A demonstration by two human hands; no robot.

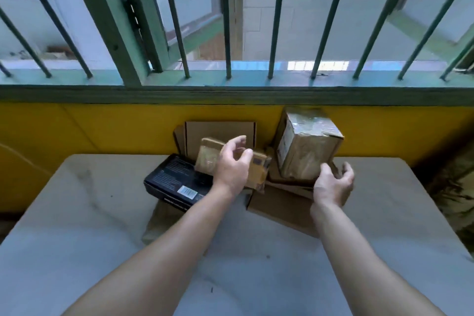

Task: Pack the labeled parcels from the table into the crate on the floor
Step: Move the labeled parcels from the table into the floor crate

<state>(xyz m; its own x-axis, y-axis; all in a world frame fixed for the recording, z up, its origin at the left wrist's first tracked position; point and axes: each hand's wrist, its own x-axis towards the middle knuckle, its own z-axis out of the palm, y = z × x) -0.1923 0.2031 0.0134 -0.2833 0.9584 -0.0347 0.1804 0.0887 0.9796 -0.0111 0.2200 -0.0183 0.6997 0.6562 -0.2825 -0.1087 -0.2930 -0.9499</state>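
A pile of parcels lies at the far middle of the white marble table (77,238). A tall taped brown box (307,141) stands tilted on flat cardboard parcels (279,205). Left of it lies a small taped brown parcel (209,159), partly over a black labeled box (174,182). My left hand (232,165) hovers over the small parcel with fingers loosely curved, holding nothing. My right hand (333,183) is cupped at the tall box's lower right corner, thumb against it. The crate is out of view.
A flat cardboard box (220,131) leans against the yellow wall (102,131) behind the pile. A brown envelope (159,223) pokes out under the black box. A green barred window (230,33) runs above the wall. Dark clutter sits off the table's right edge.
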